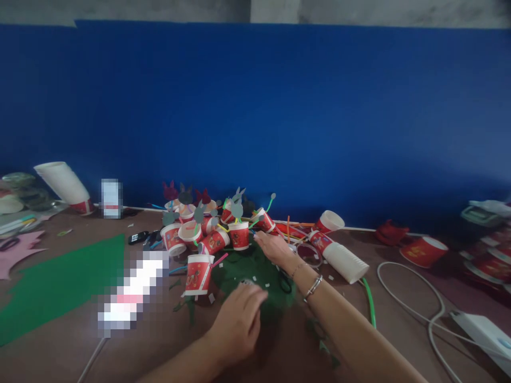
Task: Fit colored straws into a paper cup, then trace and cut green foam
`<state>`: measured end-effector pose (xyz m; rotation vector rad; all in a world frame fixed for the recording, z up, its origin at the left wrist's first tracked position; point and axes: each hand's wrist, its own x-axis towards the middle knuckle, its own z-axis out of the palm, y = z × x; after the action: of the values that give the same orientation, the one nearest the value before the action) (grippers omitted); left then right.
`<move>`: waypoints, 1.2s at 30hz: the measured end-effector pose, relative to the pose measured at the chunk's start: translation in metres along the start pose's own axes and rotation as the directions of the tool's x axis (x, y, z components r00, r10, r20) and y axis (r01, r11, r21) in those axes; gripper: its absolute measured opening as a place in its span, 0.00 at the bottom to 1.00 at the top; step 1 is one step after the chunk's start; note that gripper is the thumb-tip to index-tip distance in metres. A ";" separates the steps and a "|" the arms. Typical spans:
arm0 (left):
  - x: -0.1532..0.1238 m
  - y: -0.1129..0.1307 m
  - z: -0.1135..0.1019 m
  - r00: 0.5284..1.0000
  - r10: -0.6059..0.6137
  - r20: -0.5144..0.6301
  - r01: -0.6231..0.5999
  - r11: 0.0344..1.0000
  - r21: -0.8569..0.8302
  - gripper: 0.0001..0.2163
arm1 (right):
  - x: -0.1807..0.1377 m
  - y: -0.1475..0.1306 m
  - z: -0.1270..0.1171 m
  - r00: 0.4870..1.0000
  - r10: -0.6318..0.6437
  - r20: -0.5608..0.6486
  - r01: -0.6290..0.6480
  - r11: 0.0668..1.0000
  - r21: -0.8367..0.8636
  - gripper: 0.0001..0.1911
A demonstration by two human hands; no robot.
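Note:
My right hand (275, 248) stretches forward, palm down with fingers apart, over a dark green felt piece (239, 268), its fingertips close to a cluster of red paper cups (207, 234) decorated with pipe cleaners and grey felt shapes. Two bracelets circle that wrist. My left hand (236, 319) rests nearer to me on the felt's front part, fingers loosely bent, touching a small pale object under the fingertips that I cannot make out. A red cup (197, 274) stands just left of the felt. Black scissors (285, 280) lie partly hidden under my right wrist.
A brown table runs along a blue wall. A green sheet (59, 282) and pink sheet (18, 252) lie left, with a leaning white cup stack (66, 186). A lying cup stack (339, 255), green tube (370, 303), white cable (415, 298) and more red cups (423, 251) are on the right.

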<state>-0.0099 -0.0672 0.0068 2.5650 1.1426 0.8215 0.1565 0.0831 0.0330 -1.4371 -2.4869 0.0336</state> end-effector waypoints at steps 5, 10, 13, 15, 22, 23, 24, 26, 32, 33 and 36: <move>0.014 -0.027 -0.012 0.945 -0.322 0.057 0.327 0.924 -0.197 0.40 | -0.001 0.005 0.002 0.998 -0.012 -0.054 0.015 0.998 0.067 0.13; 0.007 -0.039 0.000 0.916 -0.369 0.156 0.400 0.853 -0.336 0.36 | -0.006 0.004 -0.002 0.991 0.040 -0.128 -0.018 0.984 0.175 0.13; 0.002 -0.037 0.008 0.917 -0.379 0.125 0.397 0.839 -0.373 0.31 | -0.007 0.008 -0.002 0.983 0.078 -0.169 -0.036 0.970 0.239 0.14; 0.001 -0.034 0.013 0.911 -0.399 0.104 0.407 0.832 -0.377 0.30 | -0.006 0.011 -0.001 0.976 0.102 -0.191 -0.046 0.960 0.276 0.15; 0.007 -0.008 0.027 0.884 -0.461 0.080 0.456 0.809 -0.371 0.28 | -0.004 0.019 0.002 0.949 0.131 -0.285 -0.013 0.924 0.381 0.26; 0.009 -0.007 0.025 0.883 -0.460 0.092 0.459 0.807 -0.371 0.29 | -0.005 0.019 0.000 0.941 0.139 -0.308 -0.003 0.915 0.403 0.27; 0.011 -0.008 0.022 0.884 -0.456 0.100 0.459 0.808 -0.370 0.29 | -0.007 0.018 -0.003 0.928 0.153 -0.339 0.012 0.899 0.438 0.27; 0.016 -0.014 0.011 0.891 -0.435 0.129 0.450 0.812 -0.371 0.31 | -0.013 0.014 -0.013 0.880 0.210 -0.427 0.065 0.836 0.545 0.25; 0.013 -0.046 -0.015 0.936 -0.274 0.223 0.342 0.859 -0.380 0.29 | -0.039 -0.009 -0.037 0.686 0.510 -0.519 0.213 0.541 0.814 0.18; 0.011 -0.048 -0.014 0.936 -0.261 0.237 0.337 0.859 -0.386 0.29 | -0.044 -0.014 -0.036 0.690 0.534 -0.490 0.205 0.505 0.839 0.14; 0.008 -0.050 -0.011 0.937 -0.249 0.247 0.330 0.863 -0.382 0.31 | -0.059 -0.025 -0.024 0.750 0.558 -0.356 0.126 0.407 0.905 0.09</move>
<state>-0.0420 -0.0278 -0.0011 2.0079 1.1153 0.6476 0.1683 0.0174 0.0469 -0.9945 -1.2410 0.7248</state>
